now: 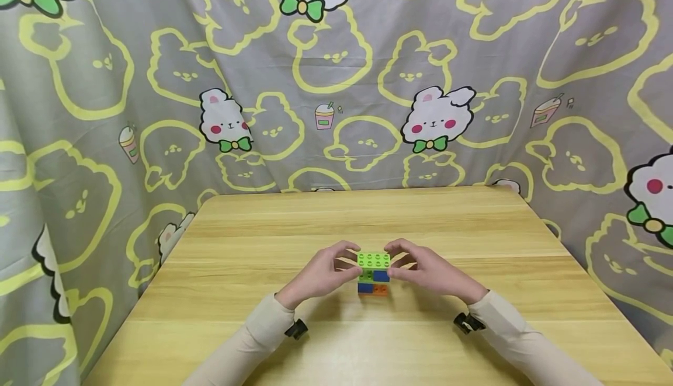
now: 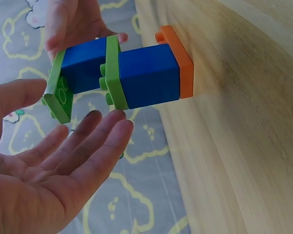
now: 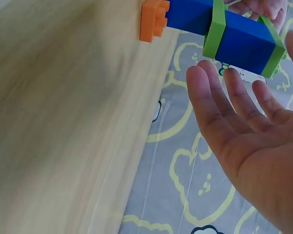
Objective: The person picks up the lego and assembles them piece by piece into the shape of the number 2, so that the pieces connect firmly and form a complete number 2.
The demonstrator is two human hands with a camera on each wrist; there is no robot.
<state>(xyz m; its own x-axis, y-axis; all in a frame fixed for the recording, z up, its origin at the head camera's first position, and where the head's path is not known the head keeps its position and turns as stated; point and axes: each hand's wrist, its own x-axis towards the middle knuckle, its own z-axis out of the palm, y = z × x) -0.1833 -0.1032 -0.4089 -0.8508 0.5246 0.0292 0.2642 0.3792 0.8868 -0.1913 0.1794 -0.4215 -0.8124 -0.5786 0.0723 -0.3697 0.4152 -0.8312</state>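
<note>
A small tower of toy building blocks stands upright on the table. Its base is a flat orange block (image 2: 185, 73), with a blue block (image 2: 149, 77) over one part of it. Above come a flat green block (image 3: 215, 30), a second blue block (image 3: 246, 43) set to the other side, and a studded light green block (image 1: 374, 261) on top. My left hand (image 1: 325, 272) is at the tower's left, thumb tip by the top green block and fingers loosely extended. At its right is my right hand (image 1: 433, 270), fingers spread and relaxed beside the blocks. Neither hand grips the tower.
The wooden table (image 1: 252, 257) extends around the tower on all sides. A grey curtain (image 1: 336, 141) with yellow outlines and cartoon rabbits hangs behind it and along both sides. Dark wrist-worn devices, one a black clip (image 1: 297, 329), sit below the sleeves.
</note>
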